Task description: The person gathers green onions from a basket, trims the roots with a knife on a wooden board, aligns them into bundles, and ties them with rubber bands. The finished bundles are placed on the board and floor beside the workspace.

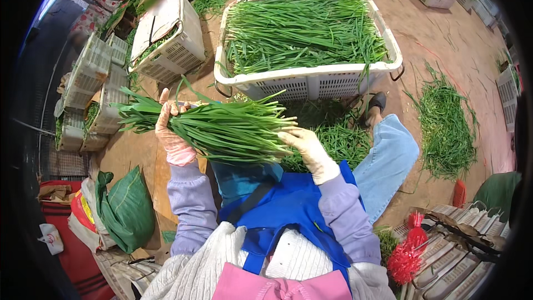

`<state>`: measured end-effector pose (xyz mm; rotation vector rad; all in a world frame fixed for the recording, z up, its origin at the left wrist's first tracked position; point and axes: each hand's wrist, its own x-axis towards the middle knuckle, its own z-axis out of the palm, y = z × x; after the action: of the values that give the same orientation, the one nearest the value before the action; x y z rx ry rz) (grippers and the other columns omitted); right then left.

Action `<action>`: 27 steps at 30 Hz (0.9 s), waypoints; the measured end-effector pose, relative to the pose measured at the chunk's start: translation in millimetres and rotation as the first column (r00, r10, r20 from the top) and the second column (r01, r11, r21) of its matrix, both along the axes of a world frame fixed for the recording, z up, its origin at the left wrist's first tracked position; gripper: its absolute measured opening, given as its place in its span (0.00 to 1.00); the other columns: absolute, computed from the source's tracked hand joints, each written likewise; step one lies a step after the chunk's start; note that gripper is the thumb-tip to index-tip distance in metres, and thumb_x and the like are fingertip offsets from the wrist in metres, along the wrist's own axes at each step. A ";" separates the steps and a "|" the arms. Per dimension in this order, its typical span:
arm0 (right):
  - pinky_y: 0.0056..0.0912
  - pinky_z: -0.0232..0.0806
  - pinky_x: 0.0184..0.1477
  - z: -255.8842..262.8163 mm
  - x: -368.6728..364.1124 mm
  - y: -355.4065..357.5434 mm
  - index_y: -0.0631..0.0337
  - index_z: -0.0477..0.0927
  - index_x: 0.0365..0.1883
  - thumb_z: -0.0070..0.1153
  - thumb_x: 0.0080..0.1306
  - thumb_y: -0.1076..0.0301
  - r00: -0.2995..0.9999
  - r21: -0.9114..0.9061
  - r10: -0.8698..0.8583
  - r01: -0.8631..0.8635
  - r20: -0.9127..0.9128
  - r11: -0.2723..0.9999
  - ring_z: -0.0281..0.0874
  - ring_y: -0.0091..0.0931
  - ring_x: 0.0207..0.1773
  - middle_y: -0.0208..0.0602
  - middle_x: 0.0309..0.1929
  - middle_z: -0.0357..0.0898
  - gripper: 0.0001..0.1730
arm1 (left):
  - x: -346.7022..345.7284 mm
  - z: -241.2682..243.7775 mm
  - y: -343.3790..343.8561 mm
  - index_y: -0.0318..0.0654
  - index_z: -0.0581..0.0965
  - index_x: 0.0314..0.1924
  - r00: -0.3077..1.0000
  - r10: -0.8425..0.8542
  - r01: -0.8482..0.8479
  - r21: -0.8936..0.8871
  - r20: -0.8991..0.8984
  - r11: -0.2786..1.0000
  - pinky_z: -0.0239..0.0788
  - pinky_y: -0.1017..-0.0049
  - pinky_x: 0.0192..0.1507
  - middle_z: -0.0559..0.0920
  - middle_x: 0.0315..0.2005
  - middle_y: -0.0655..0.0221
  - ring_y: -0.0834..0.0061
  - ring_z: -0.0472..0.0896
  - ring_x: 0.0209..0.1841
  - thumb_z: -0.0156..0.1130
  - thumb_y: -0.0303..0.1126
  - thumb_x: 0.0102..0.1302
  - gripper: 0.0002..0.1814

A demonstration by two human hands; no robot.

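In my gloved left hand (173, 131) lies a thick bundle of green garlic chives (229, 127), gripped near its leafy end. The pale cut ends point right, where the fingers of my gloved right hand (306, 148) touch them; the thumb lies along their near side. Just beyond the bundle stands a large white plastic crate (312, 71), with more chives (304, 29) laid in it. Loose green leaves (343, 141) are heaped on the floor between my legs and the crate. A blue apron (287, 200) covers my lap.
Chive leaves (445, 129) are piled on the floor at the right. A lidded white crate (175, 56) stands at the upper left, near stacked crates (110, 104). A green sack (129, 210) lies at the lower left. Red plastic ties (410, 254) hang beside crates at the lower right.
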<state>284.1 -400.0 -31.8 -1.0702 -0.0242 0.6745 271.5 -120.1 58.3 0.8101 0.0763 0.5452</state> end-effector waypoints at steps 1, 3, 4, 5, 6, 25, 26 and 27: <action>0.25 0.66 0.46 5.4 1.2 7.1 0.67 0.79 0.42 0.60 0.60 0.65 0.990 0.095 0.053 -0.040 -0.133 0.995 0.74 0.21 0.43 0.30 0.37 0.80 0.16 | 0.4 1.3 -0.8 0.34 0.66 0.57 1.000 -0.008 0.008 0.007 0.005 1.000 0.69 0.69 0.45 0.70 0.22 0.74 0.76 0.72 0.28 0.52 0.29 0.65 0.20; 0.24 0.67 0.46 9.3 -1.6 10.2 0.65 0.81 0.38 0.56 0.60 0.69 0.988 0.159 -0.074 0.095 -0.133 0.983 0.75 0.21 0.42 0.32 0.38 0.80 0.11 | -1.2 4.5 -3.4 0.33 0.66 0.57 1.000 -0.024 0.023 0.018 0.014 1.000 0.68 0.69 0.46 0.71 0.21 0.73 0.76 0.72 0.28 0.52 0.29 0.65 0.20; 0.24 0.67 0.46 -0.5 -1.2 7.3 0.65 0.81 0.37 0.55 0.59 0.70 0.991 0.206 -0.118 0.129 -0.066 0.970 0.75 0.21 0.42 0.32 0.38 0.81 0.10 | -3.0 5.2 -2.3 0.33 0.66 0.57 1.000 -0.025 0.024 0.026 0.016 0.999 0.68 0.69 0.46 0.71 0.21 0.73 0.76 0.72 0.28 0.52 0.29 0.65 0.20; 0.24 0.67 0.46 -8.6 -0.5 2.4 0.65 0.82 0.36 0.54 0.59 0.71 0.986 0.253 -0.165 0.160 -0.001 0.954 0.75 0.21 0.41 0.32 0.38 0.81 0.10 | -3.2 5.6 -0.3 0.33 0.66 0.57 0.999 -0.029 0.027 0.044 0.036 0.999 0.68 0.69 0.46 0.71 0.21 0.73 0.76 0.72 0.28 0.52 0.29 0.65 0.21; 0.24 0.65 0.47 -12.6 -1.2 -5.1 0.67 0.82 0.36 0.52 0.57 0.73 0.968 0.281 -0.245 0.249 -0.047 0.927 0.76 0.21 0.41 0.34 0.40 0.81 0.11 | -6.0 5.5 2.5 0.32 0.66 0.57 0.998 -0.028 0.024 0.060 0.052 0.998 0.68 0.69 0.46 0.71 0.21 0.73 0.76 0.72 0.28 0.52 0.29 0.65 0.21; 0.37 0.46 0.68 47.7 3.6 -28.2 0.70 0.48 0.67 0.71 0.44 0.56 0.547 -0.418 0.096 0.501 0.831 0.758 0.49 0.42 0.70 0.56 0.67 0.50 0.60 | 2.8 60.3 -72.7 0.36 0.67 0.56 0.988 0.096 -0.074 0.168 -0.123 0.983 0.68 0.77 0.41 0.71 0.22 0.75 0.79 0.72 0.29 0.55 0.27 0.60 0.23; 0.43 0.41 0.69 71.7 -3.3 -9.3 0.68 0.43 0.68 0.71 0.41 0.50 0.457 -0.417 0.176 0.507 0.872 0.754 0.45 0.45 0.71 0.57 0.68 0.47 0.66 | 7.6 60.3 -92.7 0.36 0.67 0.56 0.989 0.069 -0.045 0.177 -0.134 0.983 0.67 0.78 0.42 0.72 0.23 0.75 0.80 0.72 0.30 0.55 0.26 0.60 0.23; 0.47 0.39 0.69 88.8 -10.9 12.2 0.68 0.41 0.69 0.71 0.39 0.50 0.352 -0.456 0.301 0.555 0.886 0.695 0.42 0.46 0.72 0.58 0.69 0.45 0.68 | 12.6 57.6 -110.8 0.35 0.68 0.56 0.987 0.051 -0.020 0.196 -0.154 0.980 0.66 0.78 0.42 0.73 0.24 0.75 0.81 0.72 0.30 0.56 0.26 0.60 0.22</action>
<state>273.1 -387.8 57.0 -2.1308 -0.7478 -0.2953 284.1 -230.9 115.9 1.0434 0.1862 0.5265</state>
